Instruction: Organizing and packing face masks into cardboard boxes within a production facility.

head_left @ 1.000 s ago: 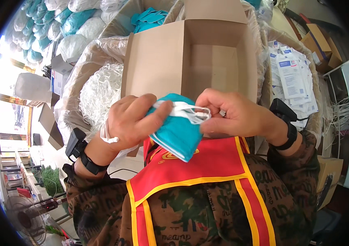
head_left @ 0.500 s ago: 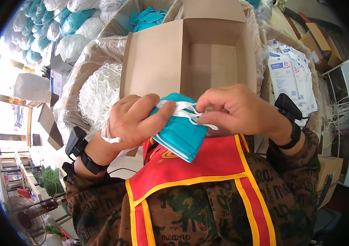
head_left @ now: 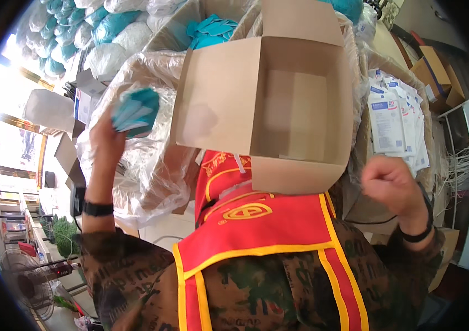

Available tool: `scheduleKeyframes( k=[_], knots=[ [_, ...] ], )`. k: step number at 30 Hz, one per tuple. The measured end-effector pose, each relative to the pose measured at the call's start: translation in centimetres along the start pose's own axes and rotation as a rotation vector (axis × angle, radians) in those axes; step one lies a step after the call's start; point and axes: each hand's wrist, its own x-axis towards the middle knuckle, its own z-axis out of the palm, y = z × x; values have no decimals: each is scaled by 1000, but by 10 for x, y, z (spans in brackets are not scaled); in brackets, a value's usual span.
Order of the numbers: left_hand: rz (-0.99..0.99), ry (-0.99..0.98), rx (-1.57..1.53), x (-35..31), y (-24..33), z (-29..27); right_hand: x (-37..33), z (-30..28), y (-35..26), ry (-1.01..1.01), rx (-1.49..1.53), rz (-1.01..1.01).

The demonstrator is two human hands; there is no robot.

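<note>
My left hand [head_left: 107, 140] is closed on a teal folded face mask [head_left: 137, 112] with white straps, blurred by motion. It holds the mask up at the left, over a plastic-lined carton [head_left: 160, 185]. My right hand [head_left: 390, 185] is raised at the right with its fingers curled in; nothing shows in it. White packets [head_left: 390, 124] with printed labels lie just beyond that hand, heaped in another lined carton. Between my hands an open cardboard box [head_left: 299, 105] stands in front of me, its flaps spread and nothing visible inside.
Behind the box, another lined carton holds teal fabric pieces [head_left: 211, 33]. Bags of white and teal goods [head_left: 110, 27] are piled at the far left. A fan [head_left: 27, 278] stands at lower left, and brown cartons [head_left: 435, 77] sit at far right.
My hands have parted. The left carried the mask leftward, away from my chest; the right let go of the white straps and moved right. The open box appears shifted slightly right and shows more.
</note>
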Motion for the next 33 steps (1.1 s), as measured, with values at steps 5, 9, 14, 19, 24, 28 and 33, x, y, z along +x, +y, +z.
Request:
scheduleKeyframes(
  k=[5, 9, 14, 19, 24, 28, 33],
  knots=[
    [-434, 137, -942, 15, 47, -1, 24, 10, 0, 133, 962, 12],
    [-323, 157, -1487, 29, 103, 18, 61, 27, 0, 66, 966, -44],
    [-79, -94, -2064, 33, 153, 33, 102, 29, -14, 92, 637, 26],
    [-6, -216, -2322, 42, 215, 36, 128, 55, -17, 27, 390, -74],
    [-136, -166, -2420, 57, 221, 42, 117, 71, -6, -153, 632, 63],
    [-134, -133, -2372, 61, 211, 46, 110, 78, -3, -281, 583, -199],
    [-178, -71, -2357, 64, 199, 46, 102, 86, 1, -384, 729, -162]
  ],
)
